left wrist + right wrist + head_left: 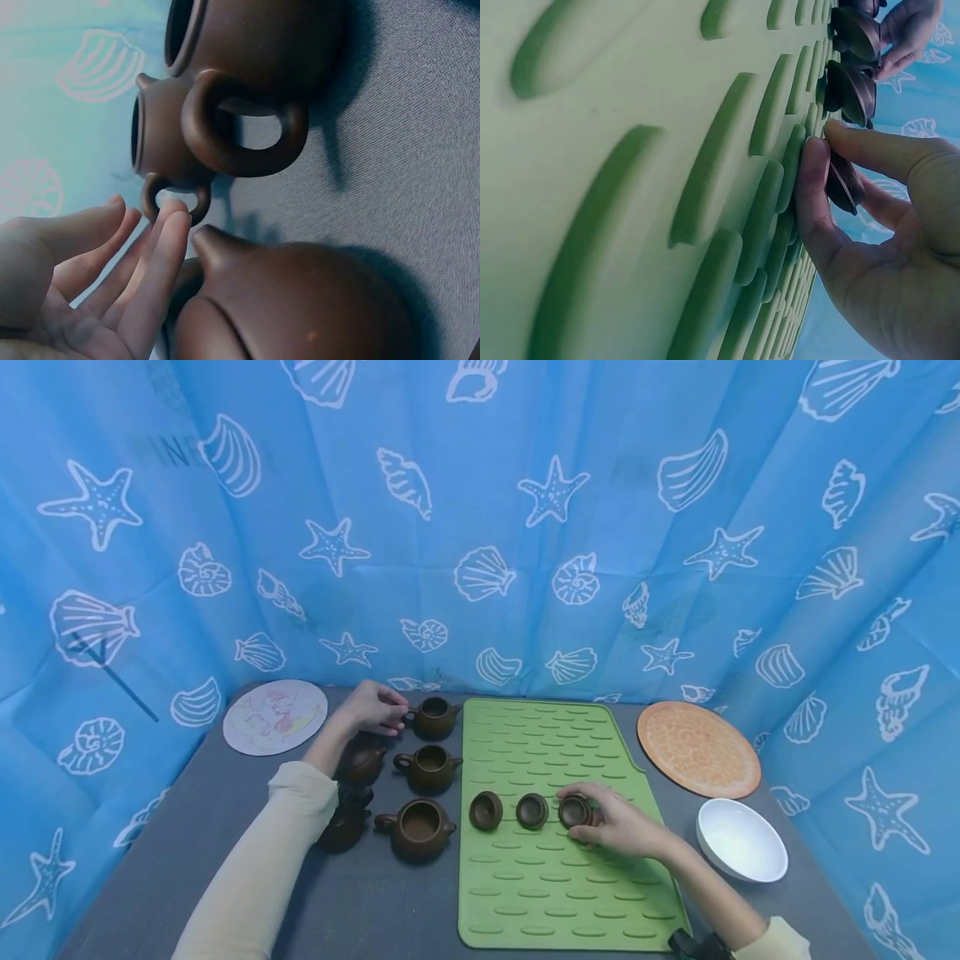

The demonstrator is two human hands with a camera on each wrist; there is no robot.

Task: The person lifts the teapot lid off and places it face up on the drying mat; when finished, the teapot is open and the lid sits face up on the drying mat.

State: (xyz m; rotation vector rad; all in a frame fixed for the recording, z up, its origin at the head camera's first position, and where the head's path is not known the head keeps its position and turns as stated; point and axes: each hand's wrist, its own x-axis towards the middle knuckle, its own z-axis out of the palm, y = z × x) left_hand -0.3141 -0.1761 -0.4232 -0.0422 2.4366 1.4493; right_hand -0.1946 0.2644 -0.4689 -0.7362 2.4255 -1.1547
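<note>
Three small brown lids sit in a row left of centre on the green mat [555, 860], and the right hand [618, 827] pinches the rightmost lid [575, 811] between thumb and fingers. Its grip is low on the rim, so the lid could slip and roll, or knock the middle lid [532, 810] just beside it. Toward the upper left, the left hand [372, 707] has loose, straight fingers at the handle of the far teapot [435, 717], clamped on nothing. A careless nudge there could bump the middle teapot [430, 767].
</note>
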